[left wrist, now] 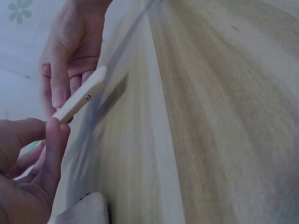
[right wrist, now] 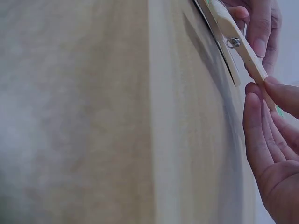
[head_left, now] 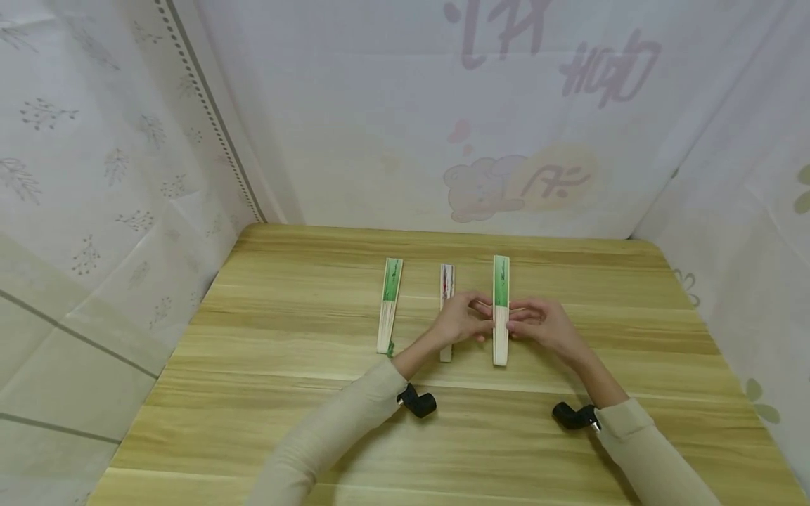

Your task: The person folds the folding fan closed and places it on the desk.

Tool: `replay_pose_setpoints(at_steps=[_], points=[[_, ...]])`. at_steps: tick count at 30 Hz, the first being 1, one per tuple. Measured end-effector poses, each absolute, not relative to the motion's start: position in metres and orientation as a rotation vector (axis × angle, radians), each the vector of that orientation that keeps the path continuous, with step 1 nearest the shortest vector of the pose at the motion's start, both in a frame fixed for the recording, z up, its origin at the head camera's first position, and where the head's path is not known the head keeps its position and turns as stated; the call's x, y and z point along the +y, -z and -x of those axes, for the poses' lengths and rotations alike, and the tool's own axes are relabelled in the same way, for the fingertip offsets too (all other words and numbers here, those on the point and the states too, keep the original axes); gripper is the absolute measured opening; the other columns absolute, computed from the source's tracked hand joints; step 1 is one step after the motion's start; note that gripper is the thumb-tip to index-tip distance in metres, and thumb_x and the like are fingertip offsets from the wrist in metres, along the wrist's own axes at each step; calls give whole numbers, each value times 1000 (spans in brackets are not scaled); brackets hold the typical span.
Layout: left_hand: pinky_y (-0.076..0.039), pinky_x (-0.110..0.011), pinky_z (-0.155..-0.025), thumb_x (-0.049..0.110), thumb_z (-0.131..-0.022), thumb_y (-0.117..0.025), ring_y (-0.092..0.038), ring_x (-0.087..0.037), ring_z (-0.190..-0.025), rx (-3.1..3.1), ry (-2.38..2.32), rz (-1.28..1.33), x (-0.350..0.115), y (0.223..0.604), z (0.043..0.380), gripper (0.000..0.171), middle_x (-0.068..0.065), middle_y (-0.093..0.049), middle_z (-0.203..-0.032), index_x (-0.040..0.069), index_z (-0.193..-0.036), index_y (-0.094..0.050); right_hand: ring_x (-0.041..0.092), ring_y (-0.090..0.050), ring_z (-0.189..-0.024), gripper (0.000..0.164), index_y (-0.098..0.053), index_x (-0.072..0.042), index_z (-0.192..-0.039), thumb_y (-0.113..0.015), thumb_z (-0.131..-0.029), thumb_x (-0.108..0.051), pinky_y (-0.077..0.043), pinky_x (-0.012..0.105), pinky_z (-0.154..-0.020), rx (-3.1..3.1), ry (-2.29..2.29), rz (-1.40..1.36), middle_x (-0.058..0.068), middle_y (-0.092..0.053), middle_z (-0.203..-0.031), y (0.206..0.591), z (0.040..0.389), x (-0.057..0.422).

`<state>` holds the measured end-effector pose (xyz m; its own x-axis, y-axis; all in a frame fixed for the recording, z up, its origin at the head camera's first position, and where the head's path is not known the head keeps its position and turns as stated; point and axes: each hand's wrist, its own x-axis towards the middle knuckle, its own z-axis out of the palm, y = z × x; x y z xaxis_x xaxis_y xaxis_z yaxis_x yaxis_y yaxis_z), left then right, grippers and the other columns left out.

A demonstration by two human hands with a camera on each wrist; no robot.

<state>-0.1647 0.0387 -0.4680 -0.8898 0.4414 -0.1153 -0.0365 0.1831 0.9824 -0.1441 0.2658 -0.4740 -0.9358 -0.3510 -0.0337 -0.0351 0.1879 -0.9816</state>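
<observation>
A folded hand fan (head_left: 500, 281) with a green upper half and pale ribs is held upright in the head view, raised over the table with a shadow below. My left hand (head_left: 463, 318) pinches its left edge between thumb and fingers, and my right hand (head_left: 545, 327) pinches the right edge. In the left wrist view the pale end of this fan (left wrist: 80, 95) shows a small metal rivet. Just left, a folded fan with a white and red print (head_left: 447, 275) lies partly hidden under my left hand. Farther left is another green folded fan (head_left: 390, 288) with a green tassel.
The wood-grain table (head_left: 285, 316) has rounded far corners. Printed white cloth (head_left: 354, 126) hangs behind it and at both sides. Black camera mounts (head_left: 420, 402) project from the sleeves at each wrist.
</observation>
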Motion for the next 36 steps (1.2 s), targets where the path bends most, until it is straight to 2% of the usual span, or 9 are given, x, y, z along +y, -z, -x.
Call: replay_pose_setpoints(at_steps=[23,36], points=[[-59,-29,-56,-11,-87,-74,-69,-19,-65,2140,-1649,-389,52,476,158,29,-8,-65,-89,-8,-112,-61,27,-72,-86,43,-57,18,-124,-77,-90,0,-60,39,-75,2246,1671,307,24,-67,-102,478,143,271],[-59,-29,-56,-8,-87,-75,-69,-20,-63,2166,-1625,-376,52,473,156,34,-9,-63,-94,-10,-118,-60,27,-72,-82,38,-57,21,-122,-73,-91,6,-61,36,-73,2249,1639,307,25,-68,-98,475,143,273]])
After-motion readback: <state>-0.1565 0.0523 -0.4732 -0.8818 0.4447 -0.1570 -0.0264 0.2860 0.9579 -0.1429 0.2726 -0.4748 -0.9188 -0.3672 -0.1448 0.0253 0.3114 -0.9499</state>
